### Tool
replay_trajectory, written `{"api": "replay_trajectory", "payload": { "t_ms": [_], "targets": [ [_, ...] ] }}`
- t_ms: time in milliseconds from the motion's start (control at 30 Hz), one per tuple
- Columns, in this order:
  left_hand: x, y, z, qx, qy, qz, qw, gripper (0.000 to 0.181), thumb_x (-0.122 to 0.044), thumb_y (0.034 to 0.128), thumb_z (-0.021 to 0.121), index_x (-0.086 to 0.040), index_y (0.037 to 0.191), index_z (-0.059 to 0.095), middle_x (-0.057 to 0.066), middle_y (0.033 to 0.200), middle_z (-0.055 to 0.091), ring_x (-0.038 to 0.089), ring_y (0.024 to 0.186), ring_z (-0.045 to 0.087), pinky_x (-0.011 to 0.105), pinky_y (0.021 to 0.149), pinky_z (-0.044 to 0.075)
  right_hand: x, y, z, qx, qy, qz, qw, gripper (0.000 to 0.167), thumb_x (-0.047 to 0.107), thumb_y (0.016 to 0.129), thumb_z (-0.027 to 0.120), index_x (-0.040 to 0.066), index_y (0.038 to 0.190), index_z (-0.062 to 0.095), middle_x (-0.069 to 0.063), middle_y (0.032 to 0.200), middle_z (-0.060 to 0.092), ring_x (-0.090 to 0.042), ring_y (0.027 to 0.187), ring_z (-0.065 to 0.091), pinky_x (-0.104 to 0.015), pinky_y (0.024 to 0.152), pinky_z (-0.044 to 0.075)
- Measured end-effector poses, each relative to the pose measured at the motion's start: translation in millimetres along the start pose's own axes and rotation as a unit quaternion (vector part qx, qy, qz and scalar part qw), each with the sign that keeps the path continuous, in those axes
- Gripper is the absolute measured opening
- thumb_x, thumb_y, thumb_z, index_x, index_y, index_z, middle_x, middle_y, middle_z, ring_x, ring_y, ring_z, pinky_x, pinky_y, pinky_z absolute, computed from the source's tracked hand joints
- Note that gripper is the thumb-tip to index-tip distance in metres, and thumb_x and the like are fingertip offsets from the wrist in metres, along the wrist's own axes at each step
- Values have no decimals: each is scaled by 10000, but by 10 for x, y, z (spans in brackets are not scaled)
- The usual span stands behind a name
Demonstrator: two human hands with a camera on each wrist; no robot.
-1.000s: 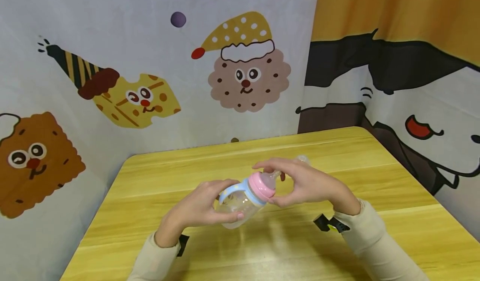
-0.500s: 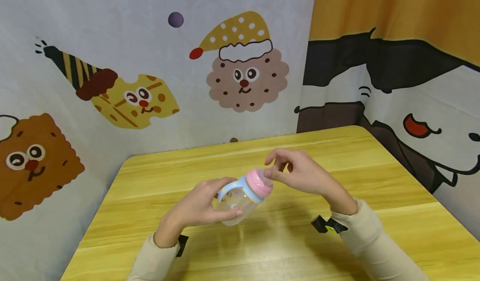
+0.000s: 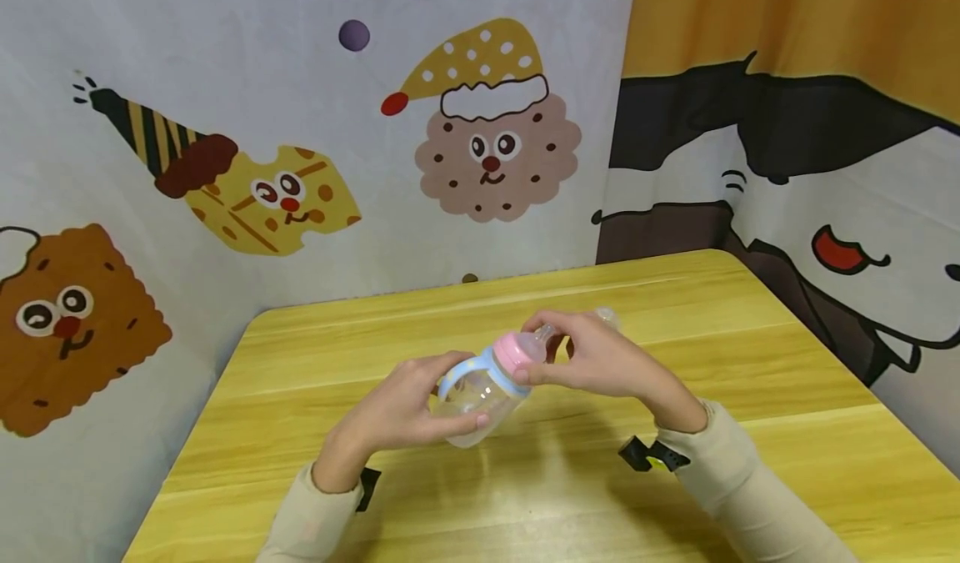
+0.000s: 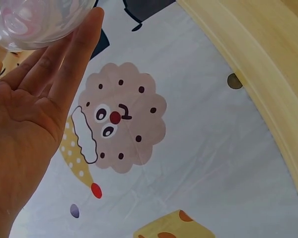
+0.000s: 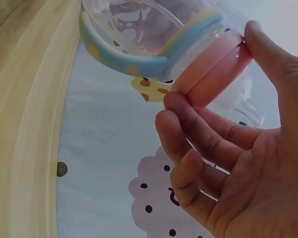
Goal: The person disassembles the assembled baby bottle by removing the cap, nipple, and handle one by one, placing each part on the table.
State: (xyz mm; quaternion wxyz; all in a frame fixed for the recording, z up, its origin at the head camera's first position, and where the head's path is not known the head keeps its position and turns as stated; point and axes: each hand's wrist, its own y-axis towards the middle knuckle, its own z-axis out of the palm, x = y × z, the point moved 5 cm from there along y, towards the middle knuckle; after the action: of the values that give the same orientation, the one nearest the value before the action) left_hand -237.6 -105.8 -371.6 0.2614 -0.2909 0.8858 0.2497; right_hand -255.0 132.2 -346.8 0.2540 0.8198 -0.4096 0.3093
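Note:
My left hand [image 3: 401,404] holds a clear baby bottle [image 3: 472,404] with a blue handle [image 3: 465,368], its fingers and thumb round the body. The bottle is tilted over the table, its top towards the upper right. In the right wrist view, the thumb and fingers of my right hand [image 5: 248,163] pinch the pink collar [image 5: 213,69] from opposite sides; the clear nipple [image 5: 238,101] points into the palm. The bottle's rounded base [image 4: 37,22] rests against the fingers of my left hand [image 4: 35,119] in the left wrist view.
A clear rounded object [image 3: 607,318] shows just behind my right hand, partly hidden. The wooden table [image 3: 300,346] reaches back to a cloth [image 3: 390,246] printed with cartoon figures.
Half a second ago my right hand was raised at the nipple, fingers bent; it has come down onto the pink collar. My left hand keeps its hold, and the bottle has barely moved.

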Motion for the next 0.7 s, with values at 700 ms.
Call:
{"api": "replay_trajectory", "payload": {
  "t_ms": [700],
  "targets": [
    [18,8,-6,70,-322,-188,9993,533,-363,944,813,-96,1370,638,24,1108,759,149,925,739,307,770,615,51,-31,-169,-375,463,-596,9964,506,255,879,864,192,1336,656,89,1140,698,-192,1040,647,-362,832,569]
  ]
}}
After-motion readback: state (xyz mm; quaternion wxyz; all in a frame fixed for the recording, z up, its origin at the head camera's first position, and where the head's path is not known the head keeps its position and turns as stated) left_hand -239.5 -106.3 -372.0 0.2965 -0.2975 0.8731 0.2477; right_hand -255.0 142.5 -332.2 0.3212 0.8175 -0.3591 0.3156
